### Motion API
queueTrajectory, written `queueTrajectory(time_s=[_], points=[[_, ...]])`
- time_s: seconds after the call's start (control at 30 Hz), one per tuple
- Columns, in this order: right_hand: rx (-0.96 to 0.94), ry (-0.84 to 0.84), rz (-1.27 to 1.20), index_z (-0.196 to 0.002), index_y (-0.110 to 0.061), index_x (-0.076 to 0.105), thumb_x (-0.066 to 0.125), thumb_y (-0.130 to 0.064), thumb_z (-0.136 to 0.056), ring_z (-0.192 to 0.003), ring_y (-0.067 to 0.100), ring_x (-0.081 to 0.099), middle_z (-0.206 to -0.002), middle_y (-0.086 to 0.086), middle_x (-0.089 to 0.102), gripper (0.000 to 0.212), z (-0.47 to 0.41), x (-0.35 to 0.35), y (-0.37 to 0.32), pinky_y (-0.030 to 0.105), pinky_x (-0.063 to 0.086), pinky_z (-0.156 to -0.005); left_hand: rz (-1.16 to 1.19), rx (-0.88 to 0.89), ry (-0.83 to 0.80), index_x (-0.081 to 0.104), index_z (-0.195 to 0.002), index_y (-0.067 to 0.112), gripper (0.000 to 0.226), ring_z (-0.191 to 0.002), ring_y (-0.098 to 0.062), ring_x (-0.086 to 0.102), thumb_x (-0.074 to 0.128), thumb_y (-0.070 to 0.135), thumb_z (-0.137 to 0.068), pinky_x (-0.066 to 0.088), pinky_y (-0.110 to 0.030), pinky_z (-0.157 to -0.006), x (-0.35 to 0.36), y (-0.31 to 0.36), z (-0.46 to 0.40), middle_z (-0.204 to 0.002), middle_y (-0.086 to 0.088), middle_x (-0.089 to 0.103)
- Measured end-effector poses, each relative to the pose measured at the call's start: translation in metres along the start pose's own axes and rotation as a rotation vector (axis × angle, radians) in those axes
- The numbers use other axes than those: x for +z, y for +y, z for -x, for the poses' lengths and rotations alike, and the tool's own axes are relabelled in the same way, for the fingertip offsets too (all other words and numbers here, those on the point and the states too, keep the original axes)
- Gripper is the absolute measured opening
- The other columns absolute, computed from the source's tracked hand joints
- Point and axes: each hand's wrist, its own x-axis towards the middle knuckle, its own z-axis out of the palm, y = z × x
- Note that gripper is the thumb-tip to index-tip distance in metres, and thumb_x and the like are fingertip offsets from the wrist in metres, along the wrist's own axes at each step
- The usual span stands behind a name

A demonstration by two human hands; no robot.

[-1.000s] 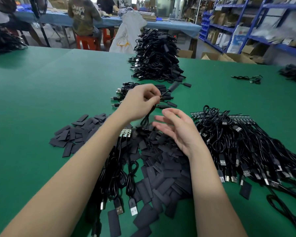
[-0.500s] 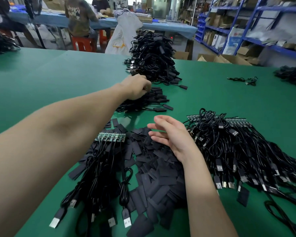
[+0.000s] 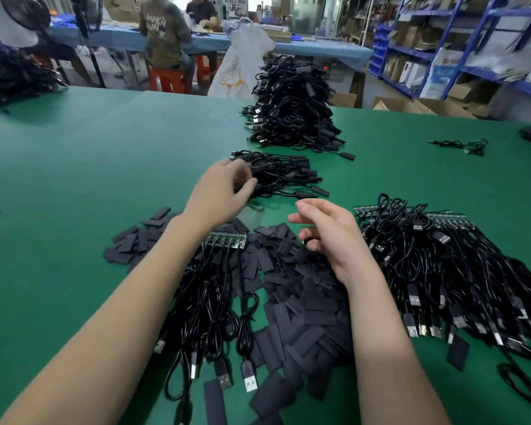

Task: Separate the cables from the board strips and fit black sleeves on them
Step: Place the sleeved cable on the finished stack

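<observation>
My left hand point(image 3: 224, 191) hovers at the left edge of a small pile of sleeved cables point(image 3: 284, 176), fingers relaxed and holding nothing. Held above a heap of flat black sleeves point(image 3: 301, 305), my right hand point(image 3: 328, 234) is empty with its fingers loosely spread. A green board strip point(image 3: 226, 240) with several black USB cables point(image 3: 215, 302) attached lies under my left forearm. To the right lies a large bundle of cables on board strips point(image 3: 448, 271).
A tall stack of finished cables point(image 3: 290, 105) stands further back on the green table point(image 3: 74, 179). More sleeves point(image 3: 132, 243) lie scattered at left. A loose cable point(image 3: 463, 145) lies far right. People sit at a blue table behind; shelves line the right.
My left hand carried a sleeved cable forward to the small pile, let it go, and has drawn back slightly with fingers relaxed. My right hand stayed over the sleeves.
</observation>
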Motion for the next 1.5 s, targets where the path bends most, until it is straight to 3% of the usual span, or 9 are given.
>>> queueTrajectory(time_s=[0.2,0.47,0.63,0.77,0.9,1.13,1.3,1.37,1.5], points=[[-0.005,-0.077,0.165,-0.104,-0.017,0.07,0.067,-0.024,-0.097,-0.05,0.009,0.052,-0.084,0.0,0.079,0.01,0.002,0.019,0.002,0.019,0.038,-0.041,-0.241,-0.093,-0.302,0.065,-0.084,0.019,0.034,-0.077,-0.023,0.057,0.051,0.044,-0.102,0.043,-0.032,-0.066,-0.003,-0.004,0.025,-0.074,0.005,0.059],[-0.118,-0.088,0.501,-0.093,-0.02,0.075,0.082,-0.022,-0.083,-0.051,0.005,0.065,-0.076,-0.007,0.077,0.012,0.006,0.048,0.01,0.011,0.044,-0.049,-0.179,-0.149,-0.313,0.054,-0.062,0.016,0.051,-0.063,-0.026,0.054,0.046,0.044,-0.104,0.034,-0.033,-0.056,0.004,-0.004,0.031,-0.056,0.0,0.054],[0.007,-0.111,0.29,-0.094,-0.017,0.075,0.084,-0.026,-0.081,-0.053,0.007,0.061,-0.074,-0.004,0.077,0.019,0.007,0.055,0.007,0.018,0.041,-0.043,-0.012,-0.14,-0.17,0.038,-0.054,0.014,0.059,-0.047,-0.018,0.035,0.047,0.04,-0.105,0.029,-0.024,-0.047,0.003,0.007,0.026,-0.046,-0.002,0.039],[0.06,-0.123,0.19,-0.093,-0.015,0.076,0.086,-0.024,-0.08,-0.048,0.002,0.055,-0.065,-0.008,0.072,0.019,0.007,0.056,0.006,0.015,0.039,-0.043,0.028,-0.147,-0.141,0.048,-0.056,0.009,0.058,-0.046,-0.015,0.037,0.047,0.04,-0.106,0.032,-0.017,-0.048,0.002,0.01,0.026,-0.045,-0.001,0.041],[0.111,-0.101,0.183,-0.085,-0.018,0.077,0.087,-0.016,-0.079,-0.048,0.002,0.052,-0.066,-0.003,0.067,0.012,0.005,0.053,0.006,0.015,0.04,-0.044,-0.004,-0.188,-0.119,0.053,-0.056,0.006,0.064,-0.049,-0.02,0.045,0.046,0.048,-0.104,0.032,-0.035,-0.053,0.002,0.01,0.027,-0.049,-0.009,0.05],[0.177,-0.124,0.071,-0.093,-0.015,0.077,0.088,-0.023,-0.077,-0.063,0.006,0.068,-0.074,-0.003,0.075,0.021,0.008,0.054,-0.001,0.013,0.049,-0.05,0.041,-0.223,-0.074,0.026,-0.043,0.015,0.073,-0.037,-0.015,0.029,0.052,0.05,-0.101,0.024,-0.032,-0.047,0.003,0.015,0.026,-0.032,0.002,0.027],[0.187,-0.091,0.022,-0.078,-0.014,0.075,0.087,-0.017,-0.078,-0.059,0.006,0.065,-0.066,0.0,0.072,0.012,0.007,0.055,-0.001,0.012,0.05,-0.052,0.089,-0.218,-0.073,0.024,-0.042,0.016,0.074,-0.037,-0.015,0.027,0.054,0.048,-0.101,0.027,-0.033,-0.047,0.003,0.021,0.025,-0.033,0.003,0.022],[0.211,-0.109,-0.097,-0.077,-0.009,0.073,0.084,-0.008,-0.079,-0.057,0.005,0.065,-0.066,0.0,0.071,0.012,0.007,0.055,-0.002,0.012,0.052,-0.055,0.12,-0.216,-0.07,0.025,-0.042,0.017,0.073,-0.037,-0.013,0.031,0.053,0.045,-0.103,0.026,-0.028,-0.046,0.003,0.023,0.024,-0.031,0.002,0.024],[0.239,-0.134,-0.217,-0.08,-0.005,0.07,0.08,-0.001,-0.081,-0.053,0.006,0.063,-0.064,0.001,0.069,0.01,0.007,0.054,-0.006,0.013,0.053,-0.057,0.18,-0.252,-0.065,0.032,-0.045,0.013,0.069,-0.042,-0.013,0.03,0.05,0.043,-0.104,0.029,-0.035,-0.054,0.004,0.03,0.025,-0.038,0.005,0.029]])
